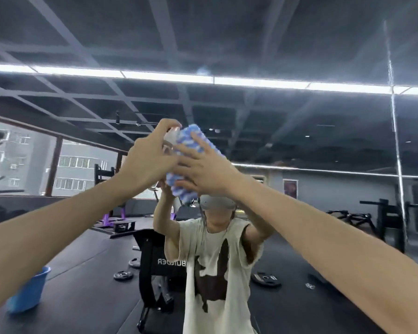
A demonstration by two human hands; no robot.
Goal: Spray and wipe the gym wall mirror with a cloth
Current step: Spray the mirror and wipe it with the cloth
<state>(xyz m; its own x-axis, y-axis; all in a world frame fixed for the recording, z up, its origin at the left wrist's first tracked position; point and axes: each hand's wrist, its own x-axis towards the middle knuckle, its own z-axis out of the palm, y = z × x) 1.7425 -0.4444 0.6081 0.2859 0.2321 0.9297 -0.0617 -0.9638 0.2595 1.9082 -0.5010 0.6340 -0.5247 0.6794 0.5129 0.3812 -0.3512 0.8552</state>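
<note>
Where the right hand (203, 171) presses, the cloth (185, 141) runs roughly upright.

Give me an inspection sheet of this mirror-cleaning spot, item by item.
Surface: wall mirror, vertical seam at its right.
Job's things: blue-white cloth flat on the glass; spray bottle beside it.
Clutter: weight plates on the reflected floor; blue basin lower left.
Hands: left hand grips the spray bottle; right hand presses the cloth, fingers spread.
Cables: nothing seen.
Surroundings: reflected gym with bench, windows, strip lights.
</note>
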